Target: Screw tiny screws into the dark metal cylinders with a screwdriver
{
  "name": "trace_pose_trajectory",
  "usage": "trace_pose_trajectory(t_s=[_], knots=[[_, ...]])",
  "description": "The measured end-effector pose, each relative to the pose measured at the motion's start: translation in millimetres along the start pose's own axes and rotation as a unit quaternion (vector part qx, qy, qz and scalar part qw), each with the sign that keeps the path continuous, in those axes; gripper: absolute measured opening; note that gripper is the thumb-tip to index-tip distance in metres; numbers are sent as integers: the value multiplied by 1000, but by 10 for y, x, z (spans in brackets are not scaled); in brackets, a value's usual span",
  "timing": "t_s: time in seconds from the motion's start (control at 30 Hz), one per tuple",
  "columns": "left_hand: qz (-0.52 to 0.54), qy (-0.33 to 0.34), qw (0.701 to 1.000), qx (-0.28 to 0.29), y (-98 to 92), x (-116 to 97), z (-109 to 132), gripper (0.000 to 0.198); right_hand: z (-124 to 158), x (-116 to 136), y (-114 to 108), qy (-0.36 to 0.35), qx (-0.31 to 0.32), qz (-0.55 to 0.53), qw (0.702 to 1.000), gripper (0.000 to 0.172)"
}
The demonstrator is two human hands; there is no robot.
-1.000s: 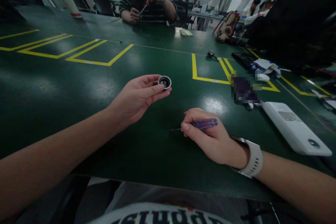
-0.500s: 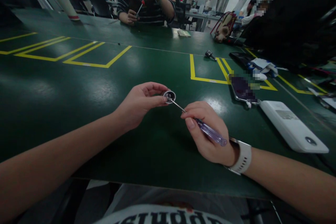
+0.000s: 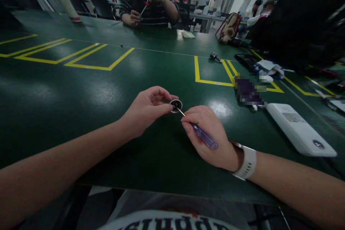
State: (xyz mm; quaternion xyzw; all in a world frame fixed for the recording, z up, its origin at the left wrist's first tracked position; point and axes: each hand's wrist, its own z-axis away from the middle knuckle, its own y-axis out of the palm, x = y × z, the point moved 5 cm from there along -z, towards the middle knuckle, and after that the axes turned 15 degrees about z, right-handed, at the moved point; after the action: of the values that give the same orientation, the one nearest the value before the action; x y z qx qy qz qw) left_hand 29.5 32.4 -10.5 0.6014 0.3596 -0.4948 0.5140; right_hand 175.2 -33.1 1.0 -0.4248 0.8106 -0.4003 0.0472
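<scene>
Between the thumb and fingers of my left hand (image 3: 149, 109) is a small round metal part (image 3: 176, 105), like a cup with a silvery rim and a dark inside. Its open face is turned up toward me. My right hand (image 3: 206, 133) grips a screwdriver (image 3: 204, 136) by its clear purple handle. The thin shaft slants up to the left, and its tip reaches inside the round part. What the tip touches there is too small to make out. Both hands are above the near half of the green table (image 3: 129, 161).
A white power bank (image 3: 299, 129) lies right of my right hand, with a phone (image 3: 248, 91) behind it. Farther back is a small dark metal piece (image 3: 215, 56) by yellow tape. Across the table a person (image 3: 149, 5) in a striped top holds a red-handled screwdriver (image 3: 146, 6).
The round part and my left hand have shifted slightly down and right. My right hand has moved left, closer to the part, and the screwdriver handle has swung left with it.
</scene>
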Motion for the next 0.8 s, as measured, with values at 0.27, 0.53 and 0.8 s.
trace_pose_trajectory(t_s=[0.27, 0.53, 0.8], knots=[[-6, 4, 1000, -4, 16, -2, 19, 23, -29, 47, -10, -25, 2, 21, 999, 9], [-38, 22, 999, 4, 24, -14, 28, 20, -8, 58, -16, -42, 0, 29, 999, 8], [-49, 28, 998, -2, 28, -17, 27, 18, -4, 58, -23, -44, 1, 35, 998, 7]])
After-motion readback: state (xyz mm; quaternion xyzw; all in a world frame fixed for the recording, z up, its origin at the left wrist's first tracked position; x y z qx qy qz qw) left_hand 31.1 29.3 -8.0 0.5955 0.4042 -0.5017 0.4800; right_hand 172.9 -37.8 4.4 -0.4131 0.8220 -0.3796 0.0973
